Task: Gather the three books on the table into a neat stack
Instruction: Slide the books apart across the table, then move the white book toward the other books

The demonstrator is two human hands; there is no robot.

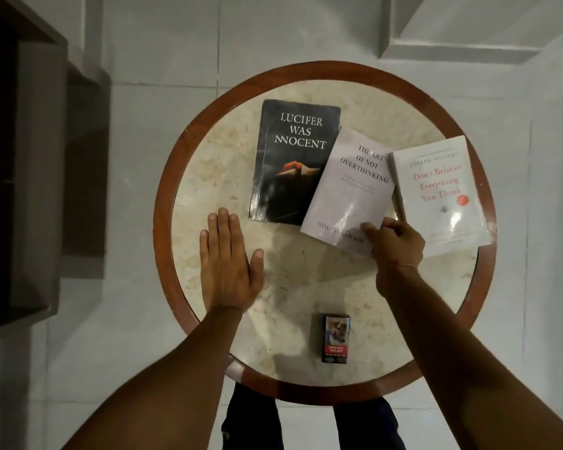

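Observation:
Three books lie on a round marble table [208, 164] with a brown wooden rim. A black book titled "Lucifer Was Innocent" [290, 157] lies at the far middle. A pale grey book, "The Art of Not Overthinking" [345, 190], is tilted and overlaps the black book's right edge. A white book, "Don't Believe Everything You Think" [442, 196], lies at the right and reaches over the rim. My right hand [395, 241] pinches the near right corner of the grey book. My left hand [228, 261] rests flat on the table, fingers together, left of the black book.
A small dark cigarette pack [336, 338] lies near the table's front edge. A dark wooden shelf unit [39, 157] stands at the left. White floor tiles surround the table, and my legs show under its near rim.

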